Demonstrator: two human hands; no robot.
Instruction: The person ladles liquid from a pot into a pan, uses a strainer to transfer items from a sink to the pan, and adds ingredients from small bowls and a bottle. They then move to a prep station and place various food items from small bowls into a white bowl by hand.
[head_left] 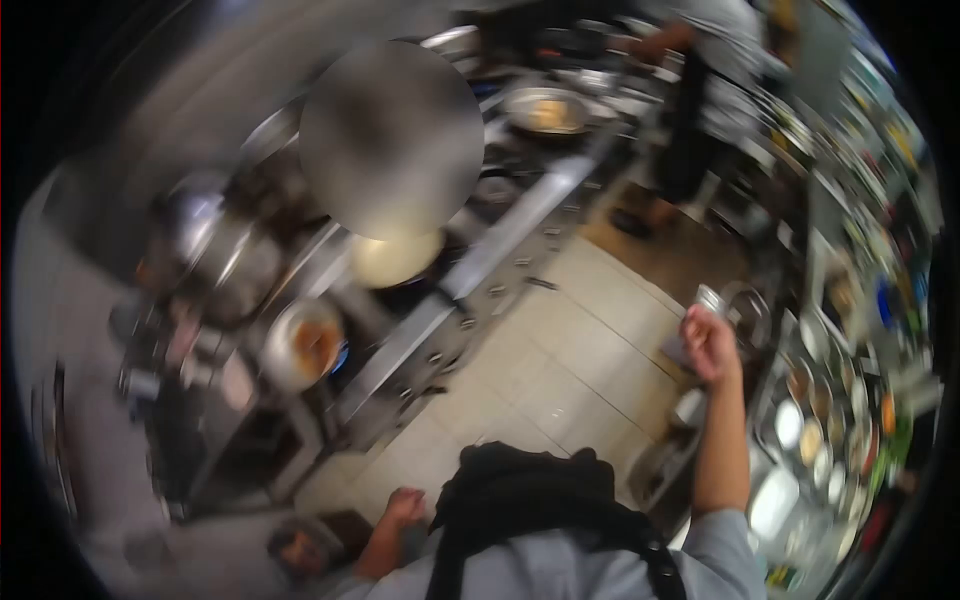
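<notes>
My right hand (708, 342) is held out over the aisle near the right-hand counter. Its fingers are closed around a small whitish, silvery object (709, 298), too blurred to name. My left hand (405, 506) is low beside my dark apron (535, 490), its fingers smeared by motion. Left of the aisle stands the stove (470, 285). On it are a pan with pale yellow contents (396, 260) and a white pan with orange-brown food (312, 345); neither hand touches them.
Large metal pots (235, 265) stand behind the pans. Farther along the stove is a pan with yellow food (548, 110). Another person (715, 90) stands at the far end. Several small containers (790, 425) fill the right counter above the tiled floor (560, 345).
</notes>
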